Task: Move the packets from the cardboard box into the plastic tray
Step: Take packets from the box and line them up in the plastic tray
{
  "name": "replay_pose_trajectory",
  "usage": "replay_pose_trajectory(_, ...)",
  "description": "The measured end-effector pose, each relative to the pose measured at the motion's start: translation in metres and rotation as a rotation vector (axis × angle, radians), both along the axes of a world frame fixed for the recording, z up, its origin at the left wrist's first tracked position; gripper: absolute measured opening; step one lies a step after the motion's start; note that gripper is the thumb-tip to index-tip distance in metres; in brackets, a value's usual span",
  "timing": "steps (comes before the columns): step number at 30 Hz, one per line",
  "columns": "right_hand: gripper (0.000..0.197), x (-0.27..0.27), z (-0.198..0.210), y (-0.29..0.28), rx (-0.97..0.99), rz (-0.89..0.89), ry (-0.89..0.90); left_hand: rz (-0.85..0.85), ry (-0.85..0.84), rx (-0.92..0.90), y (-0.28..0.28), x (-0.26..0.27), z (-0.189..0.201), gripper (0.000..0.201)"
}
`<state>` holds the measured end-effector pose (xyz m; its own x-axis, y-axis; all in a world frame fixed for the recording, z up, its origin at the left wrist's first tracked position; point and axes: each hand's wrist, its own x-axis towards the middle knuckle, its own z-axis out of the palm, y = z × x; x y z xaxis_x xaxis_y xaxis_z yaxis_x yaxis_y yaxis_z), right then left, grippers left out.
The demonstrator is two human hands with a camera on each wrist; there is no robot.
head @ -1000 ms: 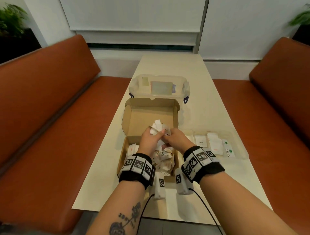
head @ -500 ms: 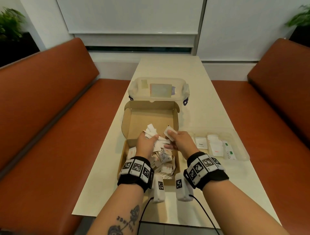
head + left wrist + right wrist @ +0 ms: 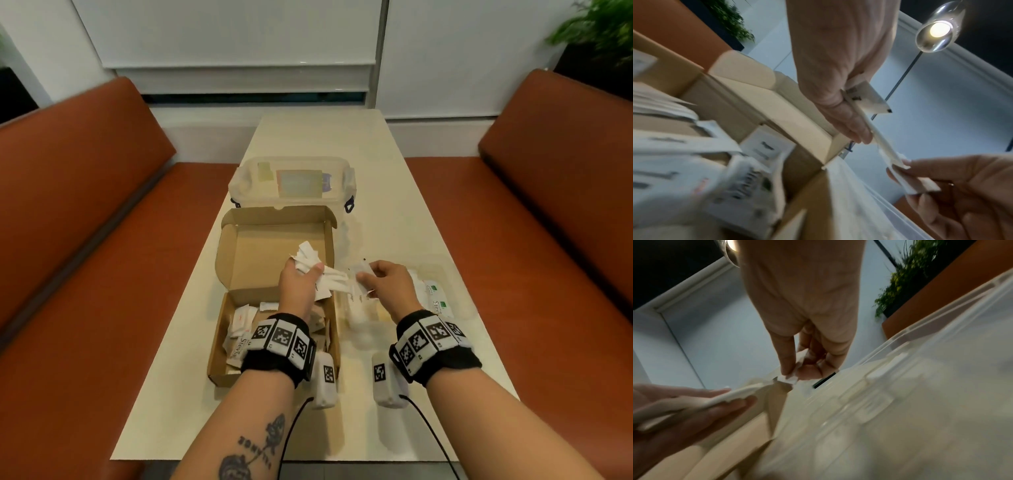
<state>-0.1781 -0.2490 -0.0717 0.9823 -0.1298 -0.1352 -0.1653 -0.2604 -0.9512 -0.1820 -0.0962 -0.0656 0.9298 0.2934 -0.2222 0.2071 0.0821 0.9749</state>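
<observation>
Brown cardboard box [image 3: 274,260] sits open in the middle of a cream table [image 3: 394,192], lid flap tilted up at the far side, with a heap of white packets [image 3: 241,329] still lying in its near half. The left hand [image 3: 298,286] is raised above the box, palm down, fingers curled around a fanned bunch of packets [image 3: 310,262] that sticks out both ways past the knuckles. The right hand [image 3: 385,286] is just beside it, out past the box's right wall and over the clear plastic tray [image 3: 455,308], thumb and fingertips pinching one small packet [image 3: 361,275]; the right wrist view shows that pinch clearly, clamped on a corner of the paper. The two hands are near each other but not touching, and from the wrist views the bunch's tip comes very close to the pinched packet; can't tell if they actually touch. The tray lies right of the box, nearly against it, and already has a few packets in it [image 3: 436,298], some with green marks. Behind the box, just beyond its lid, is a clear lidded tub [image 3: 291,180]. Plenty of bare tabletop on the far end and on the near edge by the forearms, and orange benches [image 3: 85,240] run along both long sides of the table.
</observation>
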Motion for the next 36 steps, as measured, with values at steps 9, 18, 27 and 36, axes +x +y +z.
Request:
replay_pose_trajectory(9,0.013,0.015,-0.001,-0.067,-0.376,0.071,0.0,-0.017,-0.056,0.01,-0.059,0.004,0.003,0.025)
replay_pose_trajectory(18,0.02,0.032,-0.014,-0.061,-0.75,0.304,-0.022,0.091,-0.169,0.229,-0.069,0.002,-0.009,0.014)
replay_pose_trajectory(27,0.022,0.037,-0.033,-0.052,-0.891,0.39,-0.004,0.144,-0.116,0.144,-0.057,0.004,-0.021,0.022)
replay_pose_trajectory(36,0.026,0.039,-0.033,-0.046,-1.153,0.451,-0.077,0.186,-0.15,0.161,-0.05,0.006,-0.024,0.016)
